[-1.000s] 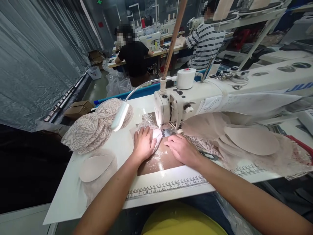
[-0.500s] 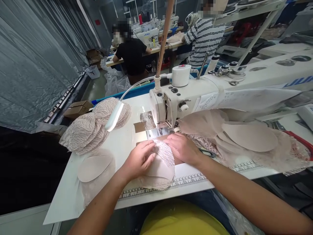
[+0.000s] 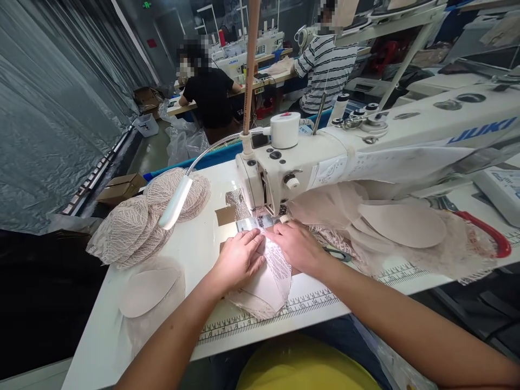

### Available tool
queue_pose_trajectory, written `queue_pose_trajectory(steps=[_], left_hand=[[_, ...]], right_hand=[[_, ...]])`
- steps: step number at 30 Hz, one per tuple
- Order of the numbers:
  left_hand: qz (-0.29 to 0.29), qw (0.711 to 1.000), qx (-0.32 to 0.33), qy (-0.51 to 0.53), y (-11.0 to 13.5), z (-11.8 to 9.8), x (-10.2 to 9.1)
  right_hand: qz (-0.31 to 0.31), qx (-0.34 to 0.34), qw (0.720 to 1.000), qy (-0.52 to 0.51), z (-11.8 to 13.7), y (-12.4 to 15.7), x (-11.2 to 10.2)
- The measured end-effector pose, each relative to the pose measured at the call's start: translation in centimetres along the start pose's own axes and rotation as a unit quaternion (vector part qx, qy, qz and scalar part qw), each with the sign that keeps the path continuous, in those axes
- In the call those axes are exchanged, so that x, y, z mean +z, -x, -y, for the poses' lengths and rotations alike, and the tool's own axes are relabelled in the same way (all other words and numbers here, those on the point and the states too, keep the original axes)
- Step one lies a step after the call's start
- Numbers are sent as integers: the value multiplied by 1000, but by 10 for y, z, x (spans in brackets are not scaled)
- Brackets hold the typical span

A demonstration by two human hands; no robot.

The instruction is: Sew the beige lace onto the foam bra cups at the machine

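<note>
A beige cup-shaped lace fabric piece (image 3: 254, 297) lies on the white sewing table in front of the sewing machine (image 3: 284, 165), its far edge under the needle area. My left hand (image 3: 240, 259) presses on its left side, fingers together and thumb tucked in against the cloth. On the other side, the curled fingers of my right hand (image 3: 293, 244) grip the lace close to the presser foot. The fingertips of both hands nearly meet there. What lies beneath the fingers is hidden.
Stacked lace pieces (image 3: 125, 230) and a plain cup piece (image 3: 148, 291) sit on the left, below a lamp (image 3: 176, 203). Sheer fabric (image 3: 402, 225), small snips (image 3: 339, 254) and a red handle (image 3: 487, 227) are at right. Two people work at machines beyond.
The lace piece has turned slightly and its far edge is closer to the needle. My fingertips have drawn together and moved forward. The camera view has shifted a little to the right.
</note>
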State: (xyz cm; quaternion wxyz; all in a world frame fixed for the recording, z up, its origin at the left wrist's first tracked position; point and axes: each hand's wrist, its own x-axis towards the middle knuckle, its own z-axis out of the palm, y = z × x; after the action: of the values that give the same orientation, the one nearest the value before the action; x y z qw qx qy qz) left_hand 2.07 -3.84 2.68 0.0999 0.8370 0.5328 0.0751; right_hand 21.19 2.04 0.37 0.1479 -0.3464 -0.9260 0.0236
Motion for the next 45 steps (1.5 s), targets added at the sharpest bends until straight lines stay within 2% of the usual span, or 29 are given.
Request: queue_pose_trajectory(steps=[5, 17, 20, 24, 27, 31, 35, 38, 41, 43, 45], left_hand=[[34, 999, 1, -27, -6, 7, -5], [40, 994, 103, -1, -18, 38, -11], [20, 995, 101, 5, -10, 32, -15], [-20, 996, 73, 36, 8, 13, -20], [-33, 996, 60, 59, 14, 3, -14], [-67, 997, 24, 39, 13, 4, 2], [-85, 992, 23, 91, 14, 9, 6], [-88, 988, 17, 126, 16, 11, 4], [-86, 986, 15, 143, 17, 13, 3], [-83, 985, 13, 151, 17, 13, 3], [-82, 984, 13, 155, 17, 14, 4]], right_hand=[[-13, 9, 1000, 0, 1, 0, 3], [-38, -3, 999, -10, 2, -3, 8], [-53, -14, 998, -35, 0, -2, 7], [-63, -5, 996, -56, -3, -1, 3], [-59, 0, 997, -58, -4, -1, 3], [-63, -8, 996, -59, -5, 0, 6], [-74, -17, 994, -73, -5, 1, 2], [-51, -22, 994, -89, -2, 4, -9], [12, -58, 993, -102, 2, 10, -18], [53, -92, 990, -97, 6, 17, -19], [69, -106, 989, -80, 11, 25, -15]])
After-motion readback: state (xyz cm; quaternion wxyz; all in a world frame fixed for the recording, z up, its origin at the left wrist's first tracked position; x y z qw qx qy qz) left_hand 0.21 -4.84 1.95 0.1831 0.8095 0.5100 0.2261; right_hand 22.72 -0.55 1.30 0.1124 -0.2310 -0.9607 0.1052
